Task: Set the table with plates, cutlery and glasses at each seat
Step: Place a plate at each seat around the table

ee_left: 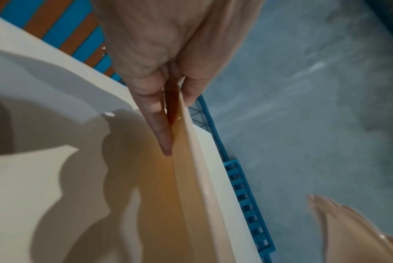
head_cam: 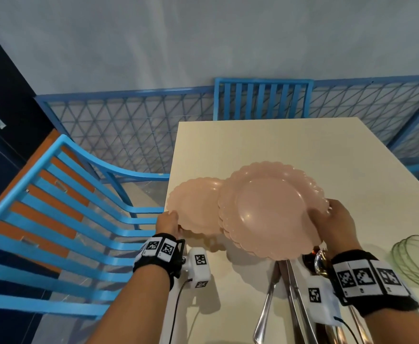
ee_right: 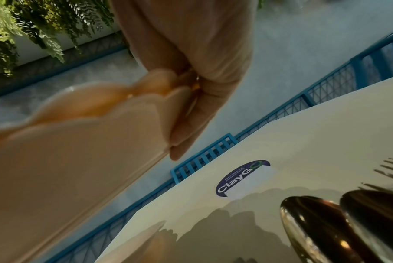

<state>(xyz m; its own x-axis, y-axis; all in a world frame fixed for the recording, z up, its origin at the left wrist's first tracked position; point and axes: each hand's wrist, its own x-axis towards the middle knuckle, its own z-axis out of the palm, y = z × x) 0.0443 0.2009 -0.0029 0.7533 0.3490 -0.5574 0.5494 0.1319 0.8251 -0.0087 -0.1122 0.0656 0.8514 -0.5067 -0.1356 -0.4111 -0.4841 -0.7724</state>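
Note:
Over the cream table (head_cam: pixel 265 142) my left hand (head_cam: pixel 167 223) pinches the near rim of a single pink scalloped plate (head_cam: pixel 196 207) at the table's left edge, held just above the top; the left wrist view shows thumb and fingers (ee_left: pixel 161 128) clamping that plate (ee_left: pixel 186 178). My right hand (head_cam: pixel 332 219) grips the right rim of a stack of pink plates (head_cam: pixel 270 209), lifted and tilted; its fingers (ee_right: pixel 191 128) curl under the stack (ee_right: pixel 67 160). Metal cutlery (head_cam: pixel 287 301) lies near the front edge, with spoons (ee_right: pixel 326 227) under my right wrist.
Green glass bowls (head_cam: pixel 416 261) are stacked at the table's right. A blue slatted chair (head_cam: pixel 62 219) stands at the left side, another blue chair (head_cam: pixel 263 100) at the far end. A blue mesh railing (head_cam: pixel 129 130) runs behind. A round sticker (ee_right: pixel 243 178) marks the tabletop.

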